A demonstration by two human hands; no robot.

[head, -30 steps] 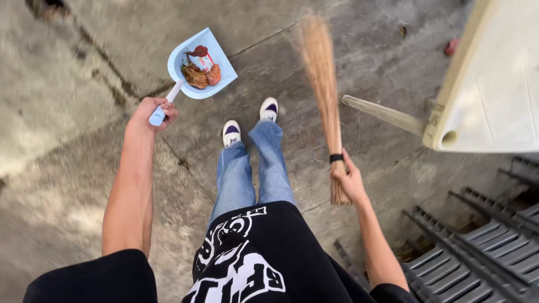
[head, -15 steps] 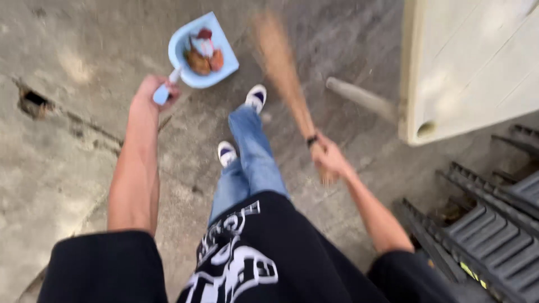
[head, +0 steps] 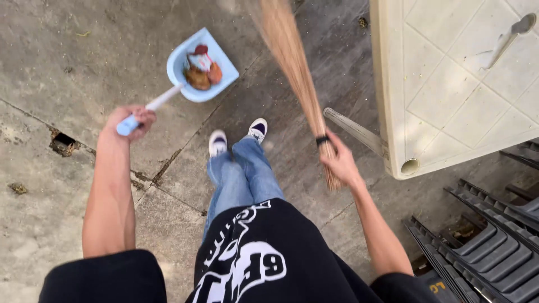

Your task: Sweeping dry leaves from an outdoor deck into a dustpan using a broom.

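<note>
Two hands grip plastic dustpan (head: pixel 202 67), bristly broom (head: pixel 297 84).

Left hand (head: pixel 130 120) fisted in a closed grip, arm outstretched, right hand (head: pixel 340 164) gripping, elbow bent

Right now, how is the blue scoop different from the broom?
The blue dustpan is short, wide and plastic; the straw broom is long, thin and bristly. The dustpan carries brown leaves and litter; the broom carries nothing. The left hand grips the dustpan's handle end; the right hand grips the broom near its black band. Both are held above the concrete floor.
</note>
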